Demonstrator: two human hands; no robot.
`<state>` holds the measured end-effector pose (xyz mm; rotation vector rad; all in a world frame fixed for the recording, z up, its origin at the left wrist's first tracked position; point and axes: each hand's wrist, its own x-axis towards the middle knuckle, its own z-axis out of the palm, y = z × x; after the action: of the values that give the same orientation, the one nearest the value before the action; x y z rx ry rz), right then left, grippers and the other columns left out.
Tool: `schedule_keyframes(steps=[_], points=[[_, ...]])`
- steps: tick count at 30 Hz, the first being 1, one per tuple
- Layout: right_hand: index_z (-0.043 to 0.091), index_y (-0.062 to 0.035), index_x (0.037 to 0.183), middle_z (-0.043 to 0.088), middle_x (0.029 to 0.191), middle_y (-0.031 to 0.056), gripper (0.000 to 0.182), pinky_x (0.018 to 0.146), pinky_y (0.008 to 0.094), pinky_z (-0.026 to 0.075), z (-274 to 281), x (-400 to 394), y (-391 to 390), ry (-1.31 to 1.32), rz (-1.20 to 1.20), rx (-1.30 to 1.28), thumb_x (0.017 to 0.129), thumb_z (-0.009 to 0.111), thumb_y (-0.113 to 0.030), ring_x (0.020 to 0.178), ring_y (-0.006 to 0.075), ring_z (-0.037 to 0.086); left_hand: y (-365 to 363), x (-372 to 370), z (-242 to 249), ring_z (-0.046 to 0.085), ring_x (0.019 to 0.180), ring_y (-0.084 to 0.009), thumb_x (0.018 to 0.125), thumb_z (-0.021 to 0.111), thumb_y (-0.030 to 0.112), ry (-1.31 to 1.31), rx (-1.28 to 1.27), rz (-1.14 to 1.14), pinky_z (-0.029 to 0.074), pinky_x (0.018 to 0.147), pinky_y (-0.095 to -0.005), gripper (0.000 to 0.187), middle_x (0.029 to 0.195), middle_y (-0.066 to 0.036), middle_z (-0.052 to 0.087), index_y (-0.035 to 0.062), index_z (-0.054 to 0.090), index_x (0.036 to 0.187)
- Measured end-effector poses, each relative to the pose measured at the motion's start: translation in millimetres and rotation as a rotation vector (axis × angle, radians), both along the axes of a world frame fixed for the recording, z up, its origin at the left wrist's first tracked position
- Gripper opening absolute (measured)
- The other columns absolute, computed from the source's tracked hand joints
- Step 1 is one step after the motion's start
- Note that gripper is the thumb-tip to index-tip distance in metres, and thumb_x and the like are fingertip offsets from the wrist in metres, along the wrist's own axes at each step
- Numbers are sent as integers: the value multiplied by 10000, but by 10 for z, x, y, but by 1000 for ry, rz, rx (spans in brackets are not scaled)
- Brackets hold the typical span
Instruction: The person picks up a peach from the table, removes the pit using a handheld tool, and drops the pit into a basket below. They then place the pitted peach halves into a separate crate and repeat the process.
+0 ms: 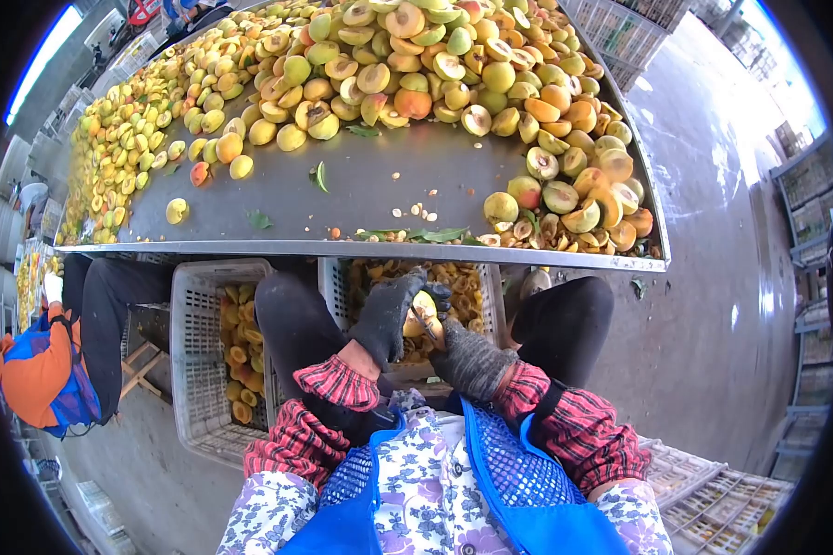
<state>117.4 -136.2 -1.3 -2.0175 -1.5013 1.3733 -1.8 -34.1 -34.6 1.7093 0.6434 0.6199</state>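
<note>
My left hand (pixel 382 319), in a dark glove, grips a yellow peach (pixel 421 312) in front of my knees. Its fingers wrap around the far side of the fruit. My right hand (pixel 472 359), in a grey knit glove, is closed on a small knife (pixel 434 331), whose tip meets the peach; the glove hides much of its handle. Directly beneath both hands, a plastic crate (pixel 333 287) between my legs holds cut peach pieces (pixel 467 296).
Ahead is a metal table (pixel 278 199) heaped with halved peaches (pixel 370 79), with pits and leaves near its raised edge. A white crate (pixel 194 370) with peach halves stands left of my leg. A co-worker in orange sleeves (pixel 37 370) sits farther left. Stacked crates (pixel 713 499) are behind my right side.
</note>
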Motion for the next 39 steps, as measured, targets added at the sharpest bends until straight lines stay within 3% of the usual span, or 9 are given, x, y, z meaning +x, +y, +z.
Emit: schedule_keyframes(steps=[9,13,15,19,22,28,31,37,39], points=[[409,6,968,571,801,256,325,689,463,428,-67,-94,60,-49,-47,-30,745,553,-183,785,393,565,-123,-47,-143,579,884,-194,786,474,40,41,273,198,446,804,-297,268,991,-121,593,3,529,1046],[418,10,997,567,766,260,368,653,459,439,-286,-147,67,-89,-41,-43,736,570,-200,742,405,563,-107,-34,-371,582,882,-205,784,474,32,-178,-382,272,447,800,-296,276,975,-127,596,22,536,1053],[423,16,993,569,774,255,376,670,456,440,-455,-174,95,-86,-31,-58,727,571,-203,752,401,564,-123,7,-305,593,805,-171,803,495,101,-167,-391,388,452,735,-278,199,871,-93,617,-12,590,936],[435,26,994,573,810,250,387,707,448,437,-456,-245,190,-37,-5,-129,711,569,-201,794,394,563,-52,-86,-482,596,748,-142,818,493,137,40,-374,459,457,695,-266,209,813,-88,630,-21,624,860],[453,26,991,573,844,251,382,729,436,436,-507,-248,214,-28,16,-166,707,570,-200,826,385,561,-33,-207,-609,594,714,-140,818,506,154,221,254,271,454,667,-269,189,761,-93,629,24,635,865],[450,31,993,578,824,247,391,708,432,444,-587,-272,256,-36,38,-147,699,573,-195,800,386,569,-2,-223,-651,596,691,-180,850,469,170,165,-212,275,456,620,-292,216,785,-96,623,69,581,1005],[451,31,972,573,848,265,332,720,441,439,-479,-259,332,48,35,-222,707,546,-146,819,399,565,-3,-249,-616,594,676,-182,856,460,179,300,161,241,462,618,-293,228,808,-95,623,57,569,1014],[447,44,915,574,760,254,308,657,452,448,-623,-279,324,-60,15,-126,704,554,-152,754,398,572,6,-272,-967,586,664,-178,814,530,133,397,280,311,465,623,-299,198,792,-106,619,71,569,998],[444,50,935,575,756,250,332,661,447,449,-690,-343,348,-43,-11,-111,702,564,-155,751,392,574,51,-274,-1164,595,707,-195,781,556,107,298,14,352,470,643,-303,243,839,-122,616,72,550,1021]])
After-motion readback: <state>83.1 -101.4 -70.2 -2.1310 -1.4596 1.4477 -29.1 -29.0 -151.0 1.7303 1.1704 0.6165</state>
